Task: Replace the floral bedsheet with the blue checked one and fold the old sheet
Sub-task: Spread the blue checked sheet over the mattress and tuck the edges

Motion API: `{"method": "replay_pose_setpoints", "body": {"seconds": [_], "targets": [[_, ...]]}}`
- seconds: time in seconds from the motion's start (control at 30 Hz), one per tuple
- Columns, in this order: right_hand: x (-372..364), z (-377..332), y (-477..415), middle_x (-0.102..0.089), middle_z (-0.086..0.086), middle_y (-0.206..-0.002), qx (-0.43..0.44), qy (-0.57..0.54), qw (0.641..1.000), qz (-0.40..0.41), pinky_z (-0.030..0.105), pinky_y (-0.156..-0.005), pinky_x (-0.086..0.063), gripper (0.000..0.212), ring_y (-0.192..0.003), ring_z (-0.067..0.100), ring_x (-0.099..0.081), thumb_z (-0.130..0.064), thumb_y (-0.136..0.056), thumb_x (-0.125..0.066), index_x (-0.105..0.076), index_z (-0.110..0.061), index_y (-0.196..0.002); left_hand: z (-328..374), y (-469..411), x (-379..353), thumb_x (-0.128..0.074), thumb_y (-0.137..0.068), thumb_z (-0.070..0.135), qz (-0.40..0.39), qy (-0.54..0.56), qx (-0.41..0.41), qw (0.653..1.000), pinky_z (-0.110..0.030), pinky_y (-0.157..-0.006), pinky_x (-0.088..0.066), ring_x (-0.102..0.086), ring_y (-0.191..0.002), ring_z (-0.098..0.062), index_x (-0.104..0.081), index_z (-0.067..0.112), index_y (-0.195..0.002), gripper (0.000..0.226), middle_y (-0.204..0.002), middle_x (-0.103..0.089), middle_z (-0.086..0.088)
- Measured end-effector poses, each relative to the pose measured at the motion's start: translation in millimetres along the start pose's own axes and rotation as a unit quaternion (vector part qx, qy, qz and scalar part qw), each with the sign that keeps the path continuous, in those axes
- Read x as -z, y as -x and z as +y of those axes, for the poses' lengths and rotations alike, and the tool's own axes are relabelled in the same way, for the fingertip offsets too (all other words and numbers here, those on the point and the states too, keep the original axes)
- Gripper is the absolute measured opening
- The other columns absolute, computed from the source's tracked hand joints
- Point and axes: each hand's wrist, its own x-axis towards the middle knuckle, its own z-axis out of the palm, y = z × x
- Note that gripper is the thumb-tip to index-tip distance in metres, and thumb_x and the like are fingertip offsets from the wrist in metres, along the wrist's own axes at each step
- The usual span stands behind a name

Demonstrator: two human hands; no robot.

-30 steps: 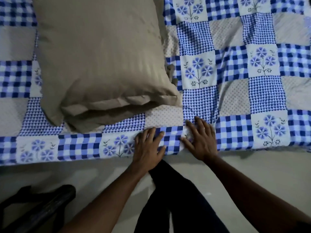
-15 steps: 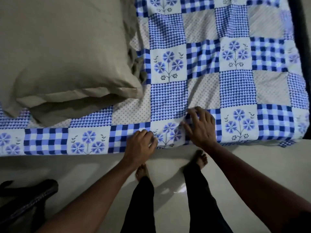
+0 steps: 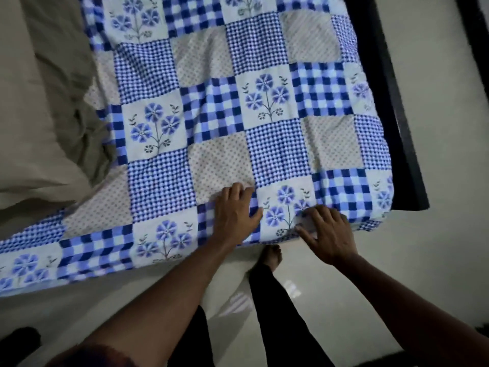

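Observation:
The blue checked sheet (image 3: 275, 152), a patchwork of gingham, dotted and blue-flower squares, lies spread over the mattress and hangs over its near edge. My left hand (image 3: 234, 213) lies flat on the sheet near that edge, fingers straight and pressing down. My right hand (image 3: 328, 234) rests on the sheet a little to the right, at the edge close to the bed's corner, its fingers spread over a small wrinkle. The old floral sheet is not in view.
A beige pillow (image 3: 39, 115) covers the left part of the bed. A dark bed frame (image 3: 391, 102) runs along the right side. My legs and a bare foot (image 3: 270, 258) stand on the pale floor (image 3: 436, 260) beside the bed.
Both hands have slid to the right along the near edge of the sheet, toward the bed's corner. The view has shifted right, so the pillow sits further left.

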Motion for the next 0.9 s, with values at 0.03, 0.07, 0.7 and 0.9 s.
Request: {"method": "replay_pose_setpoints", "body": {"seconds": [0.03, 0.07, 0.7, 0.9], "targets": [[4.4, -1.3, -8.1, -0.057, 0.000, -0.114, -0.012, -0.011, 1.000, 0.005, 0.042, -0.080, -0.043, 0.047, -0.103, 0.030, -0.055, -0.063, -0.097, -0.042, -0.058, -0.025, -0.119, 12.6, 7.5, -5.0, -0.055, -0.090, 0.052, -0.001, -0.005, -0.006, 1.000, -0.042, -0.080, -0.042, -0.052, -0.098, -0.030, -0.061, 0.017, -0.119, 0.046, -0.108, -0.055, -0.008], [8.9, -6.1, -20.2, -0.057, 0.000, -0.111, -0.023, -0.025, 0.999, 0.021, 0.042, -0.078, -0.043, 0.044, -0.101, 0.030, -0.055, -0.060, -0.098, -0.041, -0.058, -0.025, -0.117, 23.7, 17.5, -10.9, -0.054, -0.090, 0.050, -0.004, -0.002, -0.021, 1.000, -0.041, -0.077, -0.042, -0.051, -0.095, -0.029, -0.061, 0.018, -0.116, 0.042, -0.105, -0.054, -0.007], [-7.8, 81.2, -65.8, -0.002, -0.008, -0.169, -0.238, -0.085, 0.968, 0.001, 0.064, -0.119, -0.001, 0.078, -0.155, 0.033, 0.002, -0.084, -0.088, -0.029, -0.011, -0.050, -0.156, 23.2, -109.6, 6.5, -0.039, -0.094, 0.068, 0.025, -0.044, -0.042, 0.998, -0.063, -0.116, -0.006, -0.007, -0.154, -0.028, -0.027, 0.036, -0.155, 0.070, -0.167, -0.011, -0.001], [8.4, 78.7, -72.4, -0.004, -0.001, -0.169, -0.338, -0.166, 0.925, 0.043, 0.070, -0.117, -0.008, 0.076, -0.154, 0.036, -0.003, -0.077, -0.093, -0.029, -0.018, -0.038, -0.158, 71.9, -114.0, -35.2, -0.019, -0.095, 0.073, -0.010, -0.130, -0.040, 0.991, -0.075, -0.109, -0.007, 0.002, -0.153, -0.036, -0.004, 0.033, -0.159, 0.077, -0.167, 0.000, -0.005]]}}
